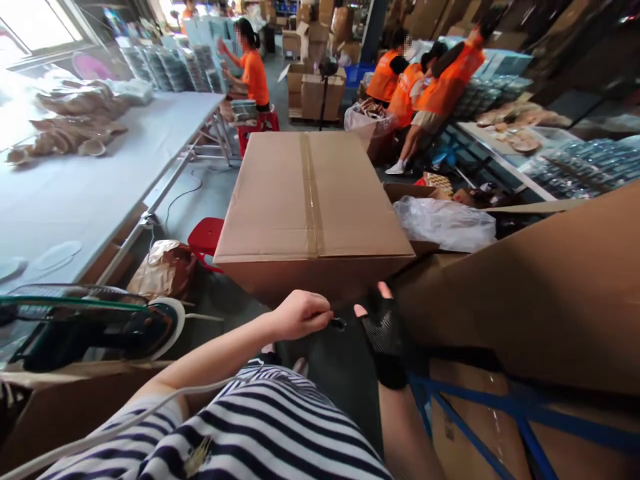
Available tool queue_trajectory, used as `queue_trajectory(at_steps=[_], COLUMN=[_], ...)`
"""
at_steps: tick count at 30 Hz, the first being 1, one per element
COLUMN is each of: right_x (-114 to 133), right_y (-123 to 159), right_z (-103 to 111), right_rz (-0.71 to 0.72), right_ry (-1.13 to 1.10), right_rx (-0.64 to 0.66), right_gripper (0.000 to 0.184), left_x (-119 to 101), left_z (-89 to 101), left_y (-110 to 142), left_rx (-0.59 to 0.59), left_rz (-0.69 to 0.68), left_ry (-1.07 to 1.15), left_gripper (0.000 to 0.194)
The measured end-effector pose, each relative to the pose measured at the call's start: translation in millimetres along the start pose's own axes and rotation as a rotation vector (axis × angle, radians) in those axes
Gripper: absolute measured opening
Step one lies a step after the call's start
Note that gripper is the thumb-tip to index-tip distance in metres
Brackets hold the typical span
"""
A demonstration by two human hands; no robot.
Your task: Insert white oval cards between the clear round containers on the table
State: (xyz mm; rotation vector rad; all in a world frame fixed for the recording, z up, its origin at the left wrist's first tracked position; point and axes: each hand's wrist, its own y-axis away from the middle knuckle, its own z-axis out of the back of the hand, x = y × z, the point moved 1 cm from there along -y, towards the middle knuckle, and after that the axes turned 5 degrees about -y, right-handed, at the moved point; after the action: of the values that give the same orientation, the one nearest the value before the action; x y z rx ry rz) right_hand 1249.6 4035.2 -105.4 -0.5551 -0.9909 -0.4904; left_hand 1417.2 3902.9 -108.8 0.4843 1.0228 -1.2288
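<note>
My left hand [303,315], bare and closed in a fist-like pinch, is in front of my body. A small dark object [339,324] sticks out at its fingertips; its kind is too small to tell. My right hand [384,328] wears a black fingerless mesh glove. Its thumb and a finger are spread apart, and I see nothing between them. Just beyond both hands stands a large cardboard box [270,193], its top flaps shut under a strip of brown tape [311,193].
At left are a white-topped table [165,127], a red stool [206,237] and a fan [100,327]. A tall cardboard box [565,293] and blue metal frame [480,400] flank my right side. People in orange [450,77] work further back. A white cable [120,417] crosses my left side.
</note>
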Motion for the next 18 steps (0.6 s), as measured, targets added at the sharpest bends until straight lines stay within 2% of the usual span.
queue_trajectory(at_steps=[1,2,5,6,7,10,12,14,17,18], right_x=[-3.6,-4.4,7.2,13.2,18.8,29.4,31.4,31.3,29.4,28.0], right_y=[-1.1,-2.2,-2.9,-2.4,-2.4,-7.6,-15.8,-26.5,-41.4,-45.5], right_z=[5.1,6.5,-10.3,-19.3,-28.1,-46.6,-51.6,-52.2,-52.9,-54.8], right_rz=[0.055,0.102,0.143,0.102,0.048,-0.057,-0.037,0.072,0.360,0.459], right_ry=[0.061,0.076,-0.095,-0.190,-0.267,-0.336,-0.268,-0.111,0.210,0.313], right_rx=[-0.034,0.020,0.493,0.604,0.641,0.546,0.543,0.490,0.322,0.282], right_gripper=[0.053,0.053,0.044,0.045,0.044,0.034,0.032,0.032,0.029,0.029], left_x=[0.1,0.2,0.0,-0.3,-0.7,1.1,7.6,20.2,46.7,55.1], left_z=[0.2,1.2,8.8,12.9,17.7,35.6,50.9,69.3,98.9,107.9], left_y=[2.1,4.2,10.0,11.6,12.9,14.1,11.7,6.2,-5.4,-9.1], left_rx=[0.004,0.004,-0.044,-0.070,-0.088,-0.078,-0.072,-0.116,-0.175,-0.165], left_rz=[-0.045,-0.071,-0.069,-0.059,-0.048,-0.029,-0.052,-0.076,-0.013,0.017], left_ry=[-0.051,-0.075,-0.078,-0.083,-0.102,-0.236,-0.380,-0.566,-0.825,-0.876], left_gripper=[0.040,0.040,0.041,0.041,0.041,0.044,0.040,0.033,0.061,0.064])
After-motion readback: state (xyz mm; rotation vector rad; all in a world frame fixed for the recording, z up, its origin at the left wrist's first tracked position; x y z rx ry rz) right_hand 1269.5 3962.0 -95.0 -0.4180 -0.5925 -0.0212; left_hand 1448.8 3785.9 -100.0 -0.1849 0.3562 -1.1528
